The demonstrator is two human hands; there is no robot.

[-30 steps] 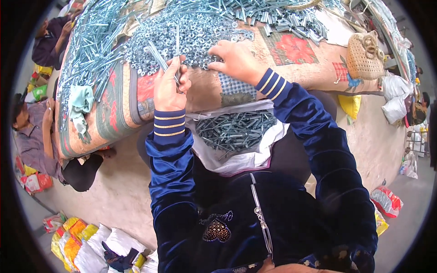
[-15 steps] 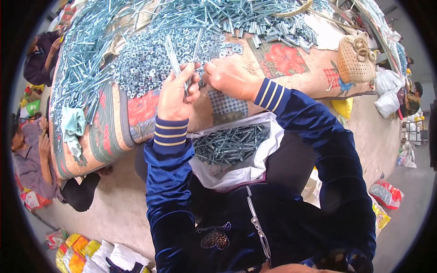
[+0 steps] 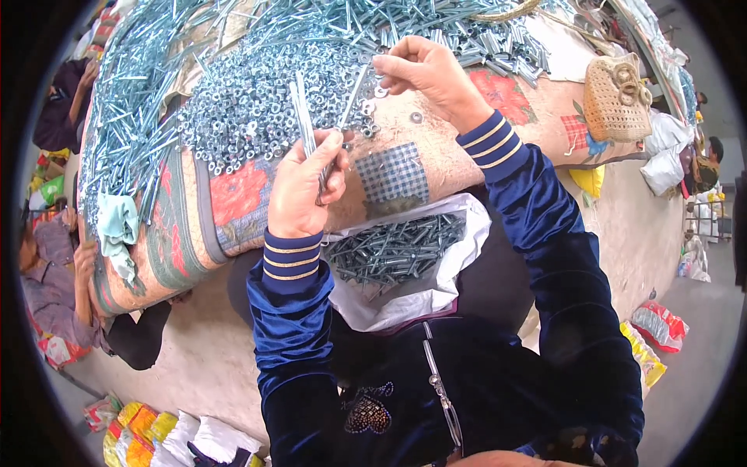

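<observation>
Rods [image 3: 303, 113] part-hidden by left fingers [image 3: 334, 187], upper heap [image 3: 342, 17] cropped

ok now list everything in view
loose rods: many, silvery blue, table's left
nuts: many, silvery, table's middle
short tubes: many, silvery, table's far side
covered table: one, multicoloured, upper half
cloth: one, pale green, table's left edge
woven bag: one, tan, table's right
open sack: one, white, table's near side
metal pieces: many, dark silver, inside sack
floor bags: several, mixed colours, both sides
other people: several, mixed clothing, both edges
left hand: one, blue-cuffed, holding rods
right hand: one, blue-cuffed, beside nuts
</observation>
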